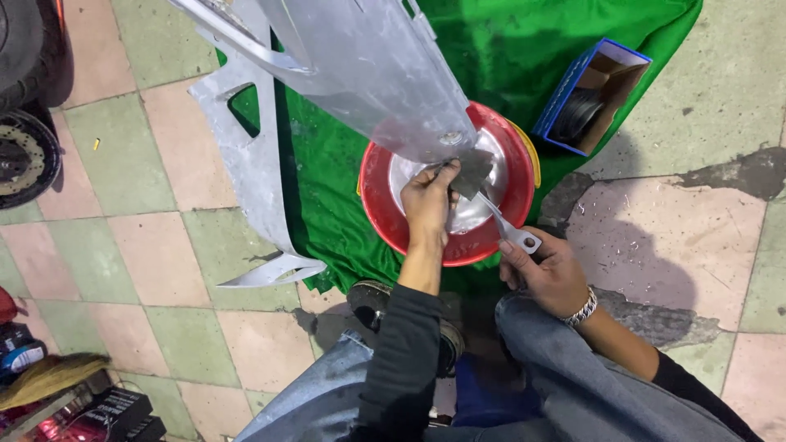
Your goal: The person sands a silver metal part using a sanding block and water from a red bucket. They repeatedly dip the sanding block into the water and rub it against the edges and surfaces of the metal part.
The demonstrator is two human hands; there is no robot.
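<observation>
My left hand (427, 200) pinches a small dark grey piece of sandpaper (471, 173) against the lower tip of a large silver-grey body panel (368, 65) that slants down from the top. My right hand (547, 270) grips the handle of a metal pot (483, 192) that sits inside a red basin (385, 217). A metal bracelet is on my right wrist. The panel's tip hangs over the pot.
A green cloth (508, 49) lies under the basin. A second silver panel (254, 172) rests on the tiled floor at left. An open blue box (591, 96) sits at upper right. A motorcycle wheel (24, 155) is at far left, with boxes and a broom at lower left.
</observation>
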